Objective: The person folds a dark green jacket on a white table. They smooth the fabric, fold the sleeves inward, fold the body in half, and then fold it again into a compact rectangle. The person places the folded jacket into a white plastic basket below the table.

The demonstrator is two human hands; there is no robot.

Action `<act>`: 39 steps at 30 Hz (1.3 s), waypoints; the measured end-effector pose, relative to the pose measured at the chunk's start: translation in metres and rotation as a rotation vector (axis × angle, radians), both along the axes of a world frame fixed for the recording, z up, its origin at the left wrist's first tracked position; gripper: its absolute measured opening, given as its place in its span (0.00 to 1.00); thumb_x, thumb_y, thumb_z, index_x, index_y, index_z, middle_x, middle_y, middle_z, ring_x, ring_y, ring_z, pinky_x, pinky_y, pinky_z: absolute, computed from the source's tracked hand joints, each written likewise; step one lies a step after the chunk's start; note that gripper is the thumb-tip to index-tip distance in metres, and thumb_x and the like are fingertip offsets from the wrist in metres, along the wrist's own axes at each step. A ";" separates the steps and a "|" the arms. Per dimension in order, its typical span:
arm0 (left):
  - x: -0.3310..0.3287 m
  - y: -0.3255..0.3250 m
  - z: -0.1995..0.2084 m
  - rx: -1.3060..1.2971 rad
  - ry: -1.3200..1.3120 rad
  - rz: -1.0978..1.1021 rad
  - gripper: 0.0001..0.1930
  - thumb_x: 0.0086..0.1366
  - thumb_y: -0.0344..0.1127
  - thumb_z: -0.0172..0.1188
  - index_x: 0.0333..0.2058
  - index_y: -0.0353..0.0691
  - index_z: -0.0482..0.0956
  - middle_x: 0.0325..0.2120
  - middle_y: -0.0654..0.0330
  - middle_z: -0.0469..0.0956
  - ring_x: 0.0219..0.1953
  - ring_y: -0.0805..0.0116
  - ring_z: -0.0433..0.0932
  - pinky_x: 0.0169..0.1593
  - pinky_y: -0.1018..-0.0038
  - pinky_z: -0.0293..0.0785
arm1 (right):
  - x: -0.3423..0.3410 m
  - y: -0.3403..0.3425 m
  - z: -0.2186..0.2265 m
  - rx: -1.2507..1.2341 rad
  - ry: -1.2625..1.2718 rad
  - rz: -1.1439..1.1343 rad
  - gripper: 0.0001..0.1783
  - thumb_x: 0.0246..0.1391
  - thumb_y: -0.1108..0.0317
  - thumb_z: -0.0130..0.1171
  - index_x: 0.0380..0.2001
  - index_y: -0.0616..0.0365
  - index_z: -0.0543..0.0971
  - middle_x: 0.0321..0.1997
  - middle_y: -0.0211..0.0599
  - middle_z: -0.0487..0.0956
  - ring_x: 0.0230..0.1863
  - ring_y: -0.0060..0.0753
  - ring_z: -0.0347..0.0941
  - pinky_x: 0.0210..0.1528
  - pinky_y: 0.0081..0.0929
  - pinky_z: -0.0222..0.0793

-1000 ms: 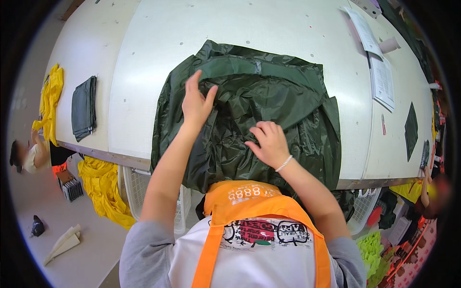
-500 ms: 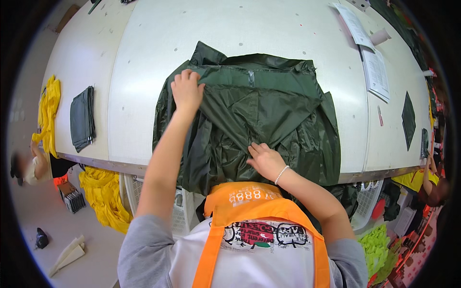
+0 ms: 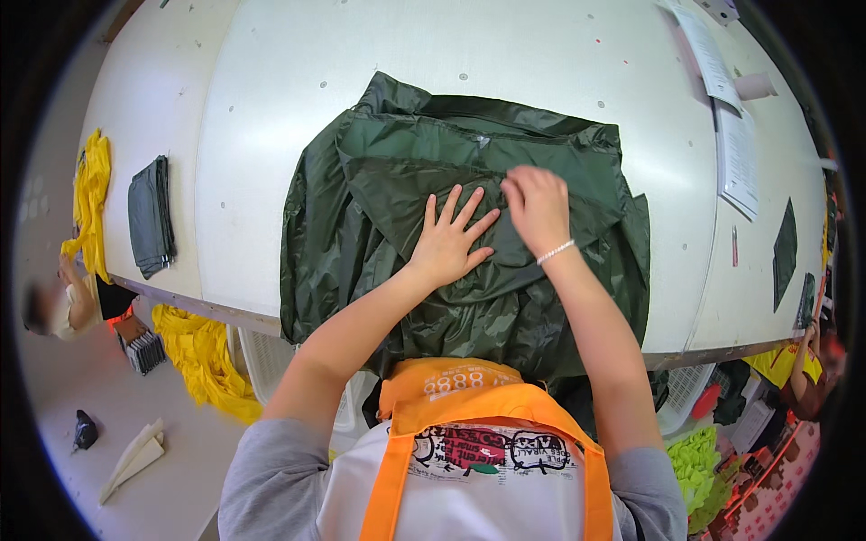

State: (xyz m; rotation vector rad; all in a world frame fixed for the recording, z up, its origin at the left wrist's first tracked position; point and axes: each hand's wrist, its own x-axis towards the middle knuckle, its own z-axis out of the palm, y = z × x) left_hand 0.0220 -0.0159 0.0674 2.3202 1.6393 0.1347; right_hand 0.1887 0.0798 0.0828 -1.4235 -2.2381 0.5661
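A shiny dark green garment (image 3: 433, 329) lies spread over the edge of the table in front of me, its upper layer folded into a flap with loose creases. My left hand (image 3: 446, 243) is open and lies flat on the middle of it, fingers spread. Just to its right, my right hand (image 3: 538, 212) is closed, thumb and fingers bent together near the upper edge of the flap. What is between those fingertips, if anything, is hidden. A small shiny clear piece (image 3: 483, 141) shows at the top seam.
The white table (image 3: 271, 54) holds a folded dark green stack (image 3: 151, 216) and yellow cloth (image 3: 91, 194) at left. At right lie printed sheets (image 3: 738, 153), a small red tool (image 3: 734, 245) and a dark green piece (image 3: 785, 255). White baskets (image 3: 271, 361) stand below; people work at both sides.
My left hand has moved from the flap's upper left corner to its middle and spread flat. My right hand has risen from the lower middle toward the flap's upper edge.
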 end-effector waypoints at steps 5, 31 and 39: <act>0.002 0.009 0.004 -0.068 -0.002 -0.004 0.32 0.61 0.57 0.52 0.63 0.62 0.59 0.67 0.57 0.47 0.68 0.46 0.43 0.63 0.38 0.39 | -0.025 0.071 -0.016 0.151 0.205 0.234 0.09 0.45 0.74 0.62 0.34 0.54 0.80 0.36 0.32 0.75 0.40 0.37 0.71 0.42 0.31 0.70; -0.005 0.149 -0.015 0.295 -0.487 0.305 0.07 0.49 0.28 0.67 0.29 0.37 0.82 0.29 0.58 0.77 0.32 0.61 0.77 0.36 0.71 0.74 | 0.159 0.140 0.006 -0.137 0.624 -0.307 0.10 0.58 0.68 0.53 0.37 0.60 0.81 0.39 0.39 0.81 0.42 0.33 0.76 0.48 0.26 0.69; -0.028 0.175 -0.007 -0.141 -0.641 0.309 0.05 0.55 0.28 0.64 0.31 0.34 0.81 0.29 0.58 0.79 0.31 0.70 0.78 0.35 0.77 0.74 | 0.633 0.035 -0.113 0.023 -0.637 -0.910 0.22 0.59 0.67 0.43 0.56 0.61 0.68 0.50 0.55 0.75 0.54 0.50 0.70 0.56 0.41 0.65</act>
